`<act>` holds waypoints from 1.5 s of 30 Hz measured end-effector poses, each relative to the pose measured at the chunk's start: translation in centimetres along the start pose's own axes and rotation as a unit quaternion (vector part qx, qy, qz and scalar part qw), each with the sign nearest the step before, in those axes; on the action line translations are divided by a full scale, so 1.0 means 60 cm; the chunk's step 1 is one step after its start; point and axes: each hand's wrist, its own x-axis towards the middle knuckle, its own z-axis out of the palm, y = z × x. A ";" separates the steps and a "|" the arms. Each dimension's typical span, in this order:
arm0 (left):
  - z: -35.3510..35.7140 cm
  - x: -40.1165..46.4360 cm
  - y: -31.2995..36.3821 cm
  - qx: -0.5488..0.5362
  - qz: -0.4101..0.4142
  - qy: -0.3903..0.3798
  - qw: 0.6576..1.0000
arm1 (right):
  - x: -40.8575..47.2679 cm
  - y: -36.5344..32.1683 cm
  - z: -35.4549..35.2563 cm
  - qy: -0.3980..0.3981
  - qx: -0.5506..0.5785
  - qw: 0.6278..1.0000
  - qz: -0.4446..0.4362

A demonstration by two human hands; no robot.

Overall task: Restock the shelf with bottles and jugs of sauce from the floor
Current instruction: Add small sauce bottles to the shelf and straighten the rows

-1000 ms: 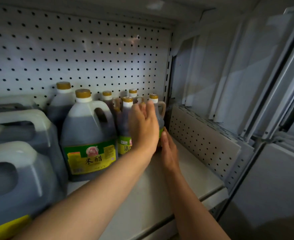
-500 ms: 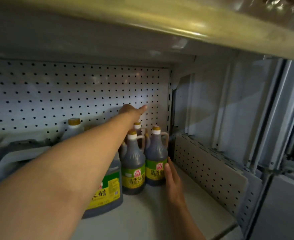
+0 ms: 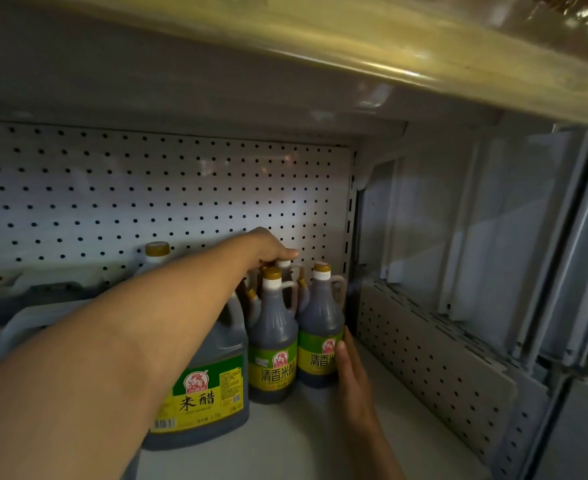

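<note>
Two hands work at the far right corner of the shelf [image 3: 320,441]. Left hand [image 3: 268,245] reaches deep over the front row, fingers curled down around the cap of a back-row bottle [image 3: 283,264]; it looks like a grip on the cap, though the fingers hide most of the contact. Right hand [image 3: 349,372] lies flat and open, palm against the right side of the front right bottle [image 3: 318,327], holding nothing.

Front left bottle [image 3: 273,344] stands upright touching its neighbour; both show green-yellow labels facing near. Left of them, a large jug [image 3: 213,386] with a yellow label, partly behind the left forearm. Pegboard back wall [image 3: 147,195] directly behind the group.

Step in hand, as judged: squaring up small bottles already placed, the right hand bracing the row while the left seats or straightens the rear one. Next move likely calls for letting go of the cap without tipping it, then pulling both arms out to fetch more stock from the floor.

Hidden or unclear: floor and remaining stock out of view. Rear bottles mostly blocked; their count cannot be told. More jugs at far left are dim and cut off, red caps only just legible. Upper shelf contents blurred.
</note>
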 end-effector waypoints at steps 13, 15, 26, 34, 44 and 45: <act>0.013 0.032 -0.010 -0.009 0.041 0.023 0.999 | -0.002 -0.002 0.002 -0.001 0.006 1.000 0.003; 0.015 0.037 -0.010 -0.012 0.044 0.031 0.998 | 0.000 -0.001 0.002 0.002 0.003 1.000 0.002; 0.020 0.040 0.007 -0.059 0.079 0.073 0.992 | 0.002 -0.002 0.000 0.023 0.009 1.000 -0.011; 0.035 0.041 0.006 -0.025 0.115 0.038 0.992 | -0.001 -0.005 -0.003 0.009 0.011 1.000 -0.015; 0.031 0.045 0.011 -0.037 0.069 -0.022 0.997 | 0.002 -0.005 -0.013 -0.014 0.022 1.000 0.002; 0.025 0.041 0.015 -0.036 0.064 -0.029 0.997 | 0.003 -0.005 -0.014 -0.012 0.025 1.000 -0.001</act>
